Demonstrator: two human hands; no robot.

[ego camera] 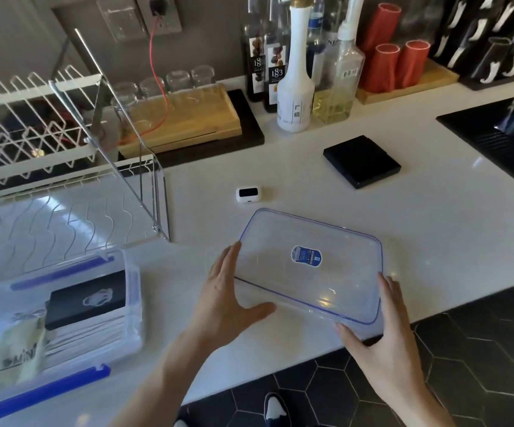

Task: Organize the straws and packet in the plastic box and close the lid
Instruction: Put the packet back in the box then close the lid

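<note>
The clear, blue-rimmed lid, its blue sticker unreadable, sits between both hands: straight fingers of the left hand along its left edge, the right hand at its near right corner. The plastic box lies open at the left of the table, holding straws, a black packet and a pale packet printed "Min". A bottle behind reads "1883".

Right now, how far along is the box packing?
Done: the clear rectangular plastic box already holds a black packet, a pale printed packet and a stack of white straws. In hand: the left hand and right hand touch opposite edges of the clear blue-rimmed lid, apart from the box on the white counter. Left: fit the lid and snap the blue latches, which stand open.
</note>
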